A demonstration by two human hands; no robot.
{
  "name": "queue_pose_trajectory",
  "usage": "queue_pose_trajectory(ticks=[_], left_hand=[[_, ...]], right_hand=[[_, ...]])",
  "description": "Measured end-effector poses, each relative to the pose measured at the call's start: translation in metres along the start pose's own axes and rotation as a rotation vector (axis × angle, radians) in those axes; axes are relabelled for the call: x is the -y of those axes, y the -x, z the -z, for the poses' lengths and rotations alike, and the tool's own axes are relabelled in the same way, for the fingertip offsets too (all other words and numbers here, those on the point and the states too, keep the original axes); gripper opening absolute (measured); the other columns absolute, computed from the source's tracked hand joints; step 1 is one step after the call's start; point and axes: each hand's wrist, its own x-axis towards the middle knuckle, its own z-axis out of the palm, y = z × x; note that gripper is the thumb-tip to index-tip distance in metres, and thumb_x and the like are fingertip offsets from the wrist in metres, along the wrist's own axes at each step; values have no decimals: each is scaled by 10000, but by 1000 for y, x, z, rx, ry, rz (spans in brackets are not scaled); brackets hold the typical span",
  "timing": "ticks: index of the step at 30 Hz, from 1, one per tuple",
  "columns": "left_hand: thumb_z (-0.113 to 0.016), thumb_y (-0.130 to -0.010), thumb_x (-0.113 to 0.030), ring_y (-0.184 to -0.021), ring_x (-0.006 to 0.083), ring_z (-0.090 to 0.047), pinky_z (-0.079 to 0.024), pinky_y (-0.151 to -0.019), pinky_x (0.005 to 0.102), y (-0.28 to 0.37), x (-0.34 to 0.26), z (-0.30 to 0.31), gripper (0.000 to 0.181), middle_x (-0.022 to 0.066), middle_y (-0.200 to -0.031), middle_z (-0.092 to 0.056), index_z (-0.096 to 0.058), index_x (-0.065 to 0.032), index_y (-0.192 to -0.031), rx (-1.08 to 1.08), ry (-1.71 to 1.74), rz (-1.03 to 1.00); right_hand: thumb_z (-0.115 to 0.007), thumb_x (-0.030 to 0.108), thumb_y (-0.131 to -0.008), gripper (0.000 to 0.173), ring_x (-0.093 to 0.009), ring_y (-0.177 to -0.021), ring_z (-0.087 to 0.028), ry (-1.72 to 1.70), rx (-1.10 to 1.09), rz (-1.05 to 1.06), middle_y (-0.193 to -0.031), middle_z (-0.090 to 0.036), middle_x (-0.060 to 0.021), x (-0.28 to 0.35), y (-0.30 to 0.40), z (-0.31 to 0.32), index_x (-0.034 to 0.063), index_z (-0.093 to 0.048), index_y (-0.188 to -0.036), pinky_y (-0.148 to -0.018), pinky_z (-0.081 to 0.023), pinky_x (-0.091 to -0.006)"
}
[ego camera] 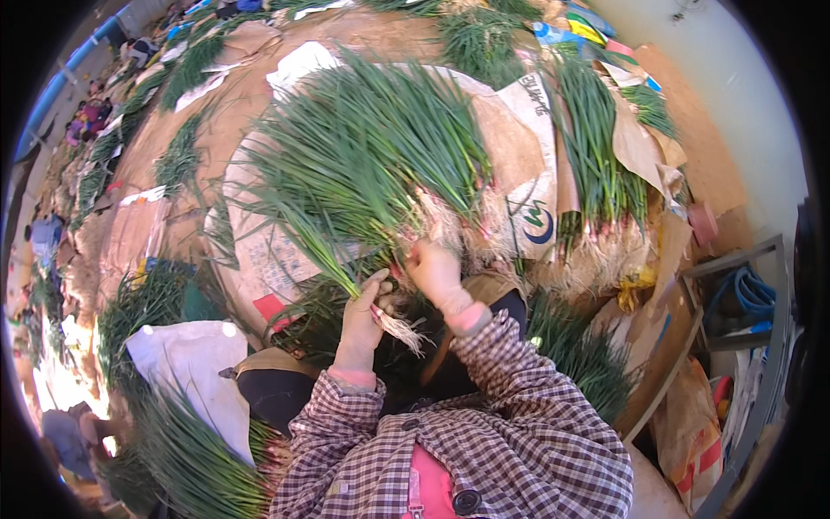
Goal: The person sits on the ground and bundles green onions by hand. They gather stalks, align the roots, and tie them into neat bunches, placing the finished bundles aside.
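Note:
My left hand (364,314), in a pale glove, grips a small bunch of green onions (327,263). Its leaves point up and left, and its whitish roots (401,331) hang out below the fingers. Just to the right, my gloved right hand (436,271) is at the root end of a large heap of green onions (363,143). Its fingers are bent, but their tips are partly hidden, so whether they pinch a stalk is unclear. The heap lies fanned out on woven sacks (259,253), with reddish bulbs and tangled roots (441,217) towards me.
More green onions (593,143) lie at the right, and others (201,447) at lower left under a white sheet (198,370). A metal frame (775,311) with coiled blue hose (749,292) stands right, below a pale wall (733,97). People (87,120) are far left.

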Motion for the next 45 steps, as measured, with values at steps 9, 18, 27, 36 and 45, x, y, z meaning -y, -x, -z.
queue_pose_trajectory(ticks=[9,18,27,36,45], left_hand=[[-471,-923,-166,-769,147,-571,-503,-679,328,-1,-1,-6,381,58,-955,-616,-435,-86,-1293,148,144,-51],[-519,-907,-222,-666,101,-532,-441,-557,246,17,-25,-22,301,11,-854,-621,-544,-78,-1170,195,127,-138],[-466,-922,-147,-825,191,-605,-531,-720,339,22,-17,6,395,96,-967,-609,-397,-11,-1286,41,213,-46],[-519,-907,-282,-916,186,-579,-479,-740,341,32,3,-10,357,119,-1118,-572,-512,-58,-1185,96,0,50],[-426,-947,-248,-551,35,-383,-318,-437,140,2,-12,77,408,83,-1086,-595,-400,-58,-1307,216,89,117]], right_hand=[[-637,301,-777,335,-350,-804,-616,190,-104,-243,-882,-649,-153,-91,-28,60,14,-604,-947,-711,-489,-421],[-560,246,-855,209,-359,-686,-564,-203,3,69,-744,-593,-184,3,-31,41,43,-599,-883,-612,-442,-380],[-546,178,-901,193,-38,-560,-448,-938,278,-159,-609,-511,25,58,18,40,11,-634,-860,-515,-374,-190],[-582,233,-829,208,-366,-663,-583,-539,72,-99,-722,-580,-212,38,76,33,26,-567,-822,-575,-450,-421],[-593,279,-845,204,-336,-648,-598,146,-696,-728,-742,-622,-164,-135,266,202,83,-611,-895,-590,-476,-391]])
